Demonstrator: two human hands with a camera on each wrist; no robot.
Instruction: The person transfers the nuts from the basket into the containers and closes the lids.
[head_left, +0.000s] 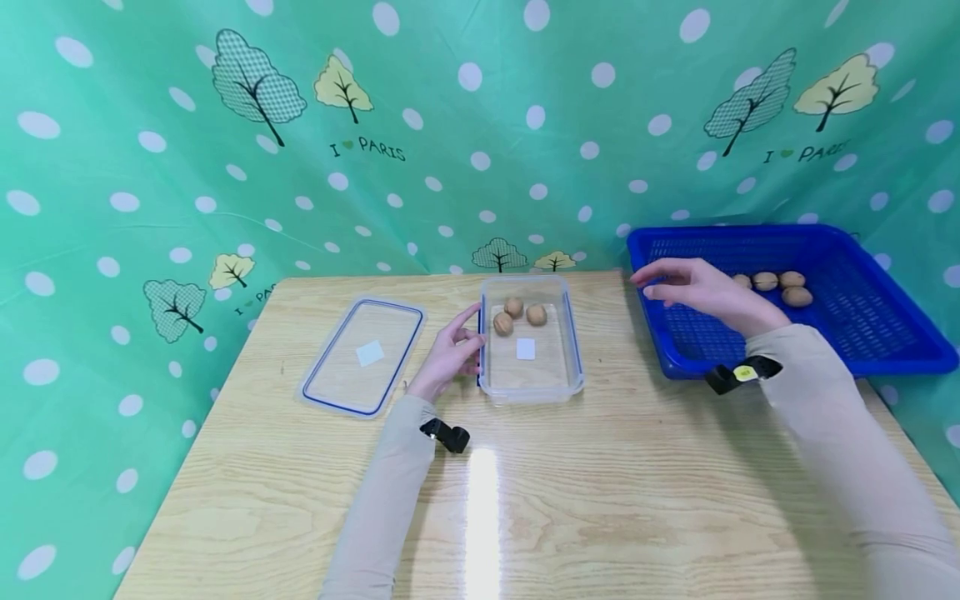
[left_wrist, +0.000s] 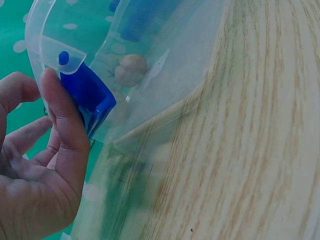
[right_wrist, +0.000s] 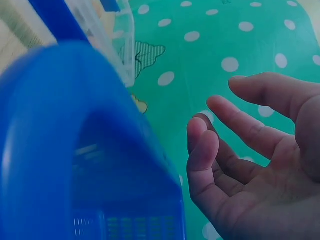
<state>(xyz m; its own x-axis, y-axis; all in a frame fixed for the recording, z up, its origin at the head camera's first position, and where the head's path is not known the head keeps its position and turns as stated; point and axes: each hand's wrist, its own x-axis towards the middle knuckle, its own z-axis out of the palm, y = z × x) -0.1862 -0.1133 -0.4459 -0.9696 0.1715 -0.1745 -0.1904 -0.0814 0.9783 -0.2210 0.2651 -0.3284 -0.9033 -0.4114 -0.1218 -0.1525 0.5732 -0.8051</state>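
Observation:
My left hand (head_left: 447, 354) rests against the left side of a clear plastic food container (head_left: 531, 392), fingers loosely bent. In the left wrist view, a digit touches the rim beside a blue latch (left_wrist: 87, 95). Three walnuts (head_left: 536, 314) lie near the back of the container, around a small white square (head_left: 526, 348). My right hand (head_left: 701, 292) hovers over the left edge of a blue plastic basket (head_left: 892, 292), its fingers apart and holding nothing, as the right wrist view confirms. Several walnuts (head_left: 797, 297) lie in the basket, partly hidden by that hand.
Left of the container lies its clear lid (head_left: 363, 357) with a blue seal and a white square on it. The wooden table (head_left: 600, 500) ends at the back against a green dotted cloth (head_left: 450, 167). Black wrist cameras sit on both sleeves.

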